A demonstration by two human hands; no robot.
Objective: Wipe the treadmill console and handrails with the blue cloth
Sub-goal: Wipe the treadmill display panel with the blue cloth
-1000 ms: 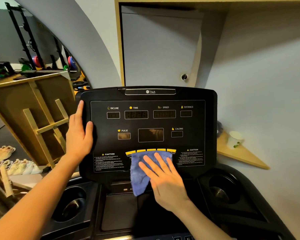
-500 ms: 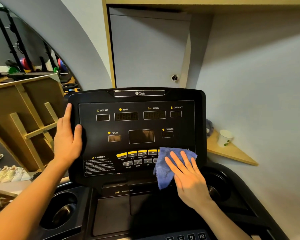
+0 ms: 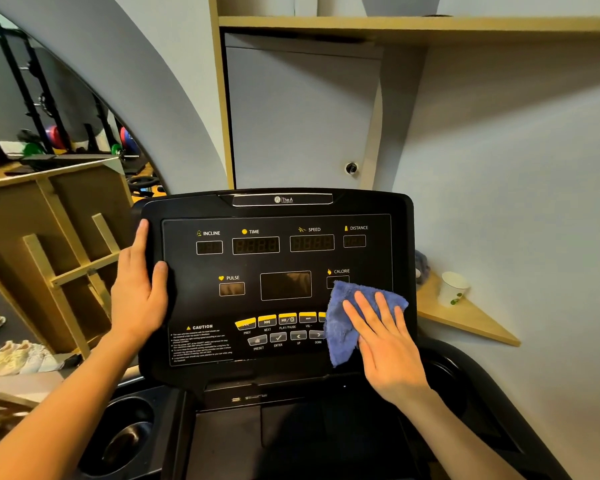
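Note:
The black treadmill console (image 3: 278, 261) fills the middle of the view, its displays dark and a row of yellow buttons low on the panel. My right hand (image 3: 385, 344) presses the blue cloth (image 3: 343, 327) flat against the console's lower right corner, fingers straight; the cloth covers the rightmost buttons and the right caution text. My left hand (image 3: 139, 289) holds the console's left edge, with the thumb on the front face and the fingers hidden behind. No handrail is plainly visible.
Cup holders sit at the lower left (image 3: 125, 441) and lower right (image 3: 440, 372) of the console base. A white paper cup (image 3: 452, 289) stands on a wooden corner shelf (image 3: 471, 317) to the right. A wooden frame (image 3: 59, 251) and shoes (image 3: 11, 355) lie to the left.
My right hand has slid the cloth from the console's bottom centre to the right and a little upward, uncovering the yellow buttons. My left hand has stayed on the left edge.

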